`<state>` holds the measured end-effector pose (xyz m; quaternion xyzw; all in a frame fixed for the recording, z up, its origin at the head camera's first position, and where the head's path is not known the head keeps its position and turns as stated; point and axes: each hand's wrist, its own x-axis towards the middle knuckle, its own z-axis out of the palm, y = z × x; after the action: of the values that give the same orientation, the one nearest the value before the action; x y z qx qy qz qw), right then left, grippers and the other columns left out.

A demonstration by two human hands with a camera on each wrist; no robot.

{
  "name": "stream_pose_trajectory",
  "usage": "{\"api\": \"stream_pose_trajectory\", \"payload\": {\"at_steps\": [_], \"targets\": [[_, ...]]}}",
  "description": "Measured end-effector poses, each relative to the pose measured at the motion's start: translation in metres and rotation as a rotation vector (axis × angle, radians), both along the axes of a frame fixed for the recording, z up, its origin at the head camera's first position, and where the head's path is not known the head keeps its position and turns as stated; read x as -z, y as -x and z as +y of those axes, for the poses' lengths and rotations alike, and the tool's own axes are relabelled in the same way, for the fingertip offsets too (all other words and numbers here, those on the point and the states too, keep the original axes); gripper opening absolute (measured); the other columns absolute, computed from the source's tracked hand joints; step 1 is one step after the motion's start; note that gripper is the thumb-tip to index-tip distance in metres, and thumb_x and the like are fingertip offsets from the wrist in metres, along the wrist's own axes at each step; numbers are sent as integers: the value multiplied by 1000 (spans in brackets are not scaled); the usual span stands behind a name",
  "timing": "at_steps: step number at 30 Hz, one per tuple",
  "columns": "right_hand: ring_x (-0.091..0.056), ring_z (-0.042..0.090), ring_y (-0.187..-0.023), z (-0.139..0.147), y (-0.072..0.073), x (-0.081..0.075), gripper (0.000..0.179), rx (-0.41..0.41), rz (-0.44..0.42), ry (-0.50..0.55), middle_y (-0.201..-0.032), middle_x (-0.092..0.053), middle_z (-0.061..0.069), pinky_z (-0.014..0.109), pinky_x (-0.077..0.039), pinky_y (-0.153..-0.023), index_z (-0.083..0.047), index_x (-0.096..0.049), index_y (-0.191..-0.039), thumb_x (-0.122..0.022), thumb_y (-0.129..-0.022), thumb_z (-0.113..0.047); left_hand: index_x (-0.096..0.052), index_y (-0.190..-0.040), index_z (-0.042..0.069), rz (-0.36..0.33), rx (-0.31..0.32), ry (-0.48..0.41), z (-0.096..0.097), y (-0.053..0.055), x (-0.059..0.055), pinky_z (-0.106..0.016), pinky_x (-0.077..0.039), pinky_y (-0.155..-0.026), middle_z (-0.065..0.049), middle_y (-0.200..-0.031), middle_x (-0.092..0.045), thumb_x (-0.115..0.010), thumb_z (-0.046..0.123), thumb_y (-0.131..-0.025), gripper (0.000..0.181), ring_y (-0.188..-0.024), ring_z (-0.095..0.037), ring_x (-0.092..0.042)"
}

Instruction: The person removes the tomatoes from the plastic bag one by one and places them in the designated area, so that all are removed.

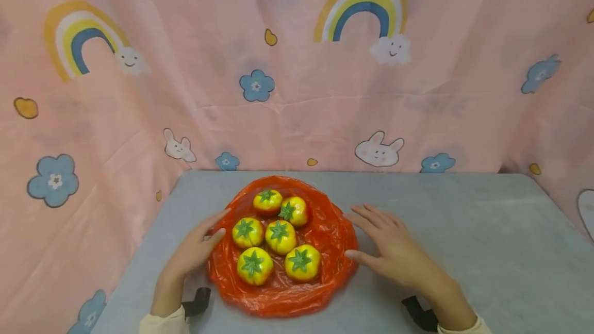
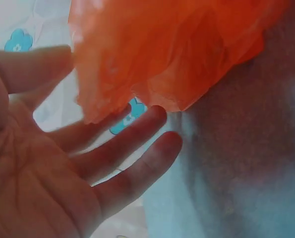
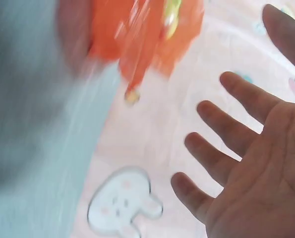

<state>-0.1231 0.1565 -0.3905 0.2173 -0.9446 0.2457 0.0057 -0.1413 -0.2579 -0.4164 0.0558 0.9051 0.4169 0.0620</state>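
An orange-red plastic bag (image 1: 287, 303) lies spread in a round on the grey table, its edge rolled outward. Several shiny yellow-and-red tomato-like fruits (image 1: 280, 237) with green star-shaped tops sit inside it. My left hand (image 1: 192, 249) is at the bag's left edge, fingers extended; in the left wrist view its fingertips (image 2: 173, 141) reach right at the hanging orange film (image 2: 177, 59). On the other side, my right hand (image 1: 394, 251) hovers by the bag's right edge with fingers spread. The right wrist view shows the palm (image 3: 271, 173) holding nothing, a gap between fingers and bag (image 3: 132, 39).
The grey table (image 1: 464, 231) runs back to a pink curtain (image 1: 287, 133) printed with rainbows, flowers and bunnies, which also hangs along both sides. Black straps or mounts (image 1: 198, 302) show at both wrists.
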Motion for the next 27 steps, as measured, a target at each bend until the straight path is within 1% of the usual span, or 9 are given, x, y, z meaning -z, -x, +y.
{"api": "stream_pose_trajectory", "payload": {"at_steps": [3,6,9,11,14,17,21,24,27], "targets": [[-33,35,-148,-20,-3,-1,69,-24,-88,14,-156,-43,0,71,-26,-114,-29,-51,-145,-66,-86,-62,-48,-148,19,-99,-74,-23,-2,0,-1,-54,-52,-101,-18,-153,-45,-54,20,-102,47,-123,-38,-58],[-34,31,-147,-36,-4,-2,70,-47,-192,53,-156,-44,-2,70,-25,-115,-31,-51,-144,-65,-84,-65,-51,-146,20,-175,-120,-72,-4,1,-2,-46,-58,-94,-17,-151,-47,-54,19,-102,44,-116,-32,-62],[-37,27,-146,-50,-4,-1,69,-85,-264,100,-154,-45,-5,68,-26,-116,-32,-51,-144,-67,-84,-62,-52,-145,19,-199,-126,-114,-6,0,-5,-41,-60,-88,-17,-148,-49,-55,17,-101,44,-111,-28,-65],[-39,26,-145,-58,-4,1,68,-116,-299,125,-153,-47,-6,67,-28,-116,-32,-50,-144,-69,-84,-59,-51,-146,16,-191,-109,-115,-8,-2,-5,-40,-61,-86,-20,-147,-49,-57,14,-100,46,-109,-29,-67],[-41,25,-142,-66,-4,6,67,-151,-342,157,-151,-48,-7,66,-31,-115,-31,-50,-144,-71,-85,-54,-50,-146,16,-196,-104,-108,-9,-5,-4,-42,-60,-88,-21,-145,-50,-60,15,-99,48,-111,-31,-67],[-42,28,-141,-68,-4,10,67,-147,-389,172,-150,-49,-5,66,-33,-114,-29,-51,-144,-72,-85,-52,-50,-146,16,-207,-104,-122,-8,-4,0,-43,-60,-88,-20,-146,-50,-63,21,-97,50,-113,-32,-67],[-44,28,-138,-68,-2,13,67,-130,-413,182,-149,-51,-4,65,-35,-113,-28,-51,-144,-73,-85,-51,-50,-146,18,-225,-124,-139,-4,0,2,-43,-61,-86,-20,-149,-46,-69,25,-94,56,-115,-35,-65],[-47,26,-136,-68,1,15,66,-152,-392,179,-147,-53,-4,63,-34,-115,-27,-52,-143,-72,-85,-52,-50,-146,19,-220,-136,-106,-1,1,2,-46,-60,-88,-20,-151,-45,-72,18,-90,60,-121,-41,-62],[-50,23,-134,-68,4,17,65,-174,-360,159,-144,-56,-6,59,-33,-116,-26,-53,-142,-72,-86,-52,-49,-146,19,-220,-141,-84,1,2,2,-48,-60,-89,-21,-151,-45,-71,8,-89,62,-124,-43,-59]]}}
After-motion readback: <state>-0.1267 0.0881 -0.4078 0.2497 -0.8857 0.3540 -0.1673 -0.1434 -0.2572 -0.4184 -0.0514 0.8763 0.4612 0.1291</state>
